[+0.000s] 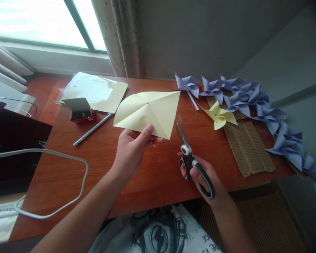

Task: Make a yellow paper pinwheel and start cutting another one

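Note:
My left hand [133, 146] pinches the near edge of a pale yellow paper square [150, 110], holding it up over the wooden desk; the square shows diagonal creases meeting at its centre. My right hand [200, 174] grips black-and-white scissors [191, 158] by the handles, blades slightly parted and pointing up toward the paper's lower right corner, just short of it.
A yellow pinwheel [219, 116] and a row of several purple pinwheels [252, 100] lie at the right, beside a corrugated cardboard piece [249, 149]. A packet of yellow sheets [94, 91], a small red box [80, 110], a white stick [92, 129] and a white cable [68, 165] sit at the left.

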`<action>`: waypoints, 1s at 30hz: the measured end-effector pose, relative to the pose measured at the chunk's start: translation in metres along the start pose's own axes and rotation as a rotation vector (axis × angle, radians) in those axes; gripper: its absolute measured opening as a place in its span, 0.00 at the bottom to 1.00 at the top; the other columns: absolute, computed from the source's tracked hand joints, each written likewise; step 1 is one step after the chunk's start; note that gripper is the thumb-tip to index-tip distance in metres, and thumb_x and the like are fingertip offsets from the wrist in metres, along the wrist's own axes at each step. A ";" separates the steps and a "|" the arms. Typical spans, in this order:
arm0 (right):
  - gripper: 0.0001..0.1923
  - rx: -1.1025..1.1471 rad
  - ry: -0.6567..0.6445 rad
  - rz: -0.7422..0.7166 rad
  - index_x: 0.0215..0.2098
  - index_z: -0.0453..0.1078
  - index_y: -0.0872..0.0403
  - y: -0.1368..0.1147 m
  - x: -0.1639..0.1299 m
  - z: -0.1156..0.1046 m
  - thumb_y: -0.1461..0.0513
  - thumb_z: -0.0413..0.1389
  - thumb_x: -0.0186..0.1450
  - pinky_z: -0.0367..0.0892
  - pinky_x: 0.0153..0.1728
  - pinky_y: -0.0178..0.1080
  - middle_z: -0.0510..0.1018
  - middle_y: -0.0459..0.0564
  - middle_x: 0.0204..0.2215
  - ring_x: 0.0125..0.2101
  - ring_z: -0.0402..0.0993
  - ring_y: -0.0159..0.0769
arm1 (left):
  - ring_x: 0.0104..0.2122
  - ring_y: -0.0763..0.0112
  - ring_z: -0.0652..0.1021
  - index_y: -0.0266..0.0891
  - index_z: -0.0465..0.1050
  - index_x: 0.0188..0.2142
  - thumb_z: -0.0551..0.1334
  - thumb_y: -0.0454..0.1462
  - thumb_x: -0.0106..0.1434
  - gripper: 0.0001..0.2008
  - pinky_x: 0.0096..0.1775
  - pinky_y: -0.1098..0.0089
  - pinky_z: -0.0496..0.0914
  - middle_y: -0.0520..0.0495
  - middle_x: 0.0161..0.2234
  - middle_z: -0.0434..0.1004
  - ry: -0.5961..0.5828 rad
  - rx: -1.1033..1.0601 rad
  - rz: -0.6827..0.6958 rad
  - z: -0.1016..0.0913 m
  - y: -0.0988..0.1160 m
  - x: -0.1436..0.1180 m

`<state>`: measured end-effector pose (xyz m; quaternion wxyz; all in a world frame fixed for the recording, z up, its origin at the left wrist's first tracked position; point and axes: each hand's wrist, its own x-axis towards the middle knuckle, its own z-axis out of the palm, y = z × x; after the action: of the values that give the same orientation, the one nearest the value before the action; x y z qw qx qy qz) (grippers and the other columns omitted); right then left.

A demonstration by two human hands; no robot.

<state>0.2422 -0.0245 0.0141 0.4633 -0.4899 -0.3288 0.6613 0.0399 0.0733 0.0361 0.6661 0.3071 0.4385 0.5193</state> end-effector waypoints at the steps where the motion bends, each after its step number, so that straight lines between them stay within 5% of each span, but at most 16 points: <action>1: 0.27 -0.062 0.011 0.013 0.53 0.76 0.50 0.000 -0.001 0.002 0.47 0.66 0.60 0.68 0.33 0.38 0.75 0.50 0.34 0.31 0.68 0.37 | 0.25 0.71 0.81 0.33 0.77 0.36 0.73 0.42 0.57 0.14 0.27 0.75 0.71 0.48 0.26 0.81 0.011 0.001 -0.006 -0.001 -0.001 0.000; 11: 0.28 -0.288 0.057 0.000 0.52 0.76 0.52 0.005 -0.005 0.007 0.51 0.69 0.57 0.74 0.38 0.37 0.76 0.49 0.32 0.33 0.74 0.36 | 0.24 0.71 0.81 0.33 0.77 0.38 0.72 0.41 0.59 0.14 0.26 0.77 0.71 0.47 0.27 0.82 0.041 -0.008 0.034 -0.008 -0.003 -0.002; 19: 0.25 -0.193 -0.025 0.200 0.50 0.74 0.56 -0.010 -0.013 0.016 0.48 0.65 0.62 0.73 0.35 0.37 0.81 0.55 0.38 0.31 0.76 0.34 | 0.22 0.73 0.79 0.33 0.77 0.33 0.69 0.42 0.62 0.12 0.24 0.78 0.70 0.46 0.23 0.81 0.063 0.080 0.076 -0.010 -0.006 -0.004; 24: 0.27 -0.118 -0.074 0.130 0.57 0.68 0.53 -0.005 -0.016 0.017 0.47 0.60 0.66 0.72 0.39 0.40 0.76 0.49 0.32 0.34 0.77 0.37 | 0.21 0.74 0.78 0.34 0.76 0.29 0.68 0.42 0.62 0.12 0.24 0.79 0.70 0.46 0.22 0.81 0.078 0.113 0.082 -0.010 -0.006 -0.004; 30: 0.26 -0.120 -0.021 0.097 0.53 0.68 0.51 -0.003 -0.014 0.017 0.48 0.64 0.64 0.64 0.26 0.33 0.71 0.44 0.30 0.24 0.66 0.28 | 0.22 0.74 0.79 0.33 0.77 0.29 0.68 0.41 0.63 0.12 0.24 0.78 0.70 0.47 0.22 0.81 0.082 0.120 0.091 -0.010 -0.008 -0.004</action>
<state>0.2284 -0.0360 0.0267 0.3970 -0.5252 -0.3485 0.6671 0.0340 0.0673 0.0259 0.6037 0.3444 0.4813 0.5341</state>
